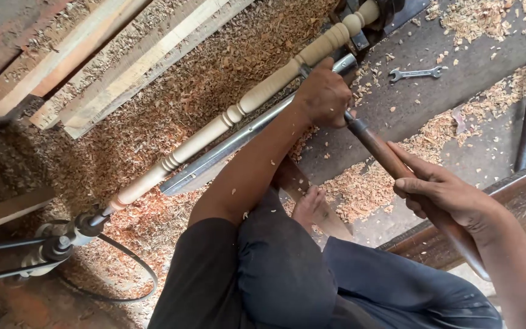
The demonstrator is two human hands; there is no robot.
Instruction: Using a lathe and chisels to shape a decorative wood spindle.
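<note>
A: Where is the workpiece, and what holds the tool?

B: I see the spindle (232,113), a pale turned piece of wood, mounted on the lathe. It runs on a slant from the drive end at lower left up to the far end at upper right. A metal bar (238,141) lies just beside it, on the near side. The chisel (397,167), a long tool with a dark wooden handle, crosses that bar.

A: State of each hand?

B: My left hand (324,94) is clenched over the front of the chisel, pressed down where it meets the bar. My right hand (442,195) is wrapped around the handle farther back. I cannot see the cutting tip; the left hand hides it.

A: Surroundings?

B: Shavings (165,109) cover the floor on both sides. A belt (7,247) runs to the pulley at lower left. A wrench (416,74) lies on the dark surface at upper right. My bare foot (307,204) rests below the bar.

A: Hazards?

B: I judge three.
1. If the tip digs in, the chisel could kick; cause, too steep an angle or a slack rear grip.
2. The left hand is close to the spindle; a slip off the bar would bring contact.
3. The foot is bare near the work; a dropped tool would strike it.
</note>
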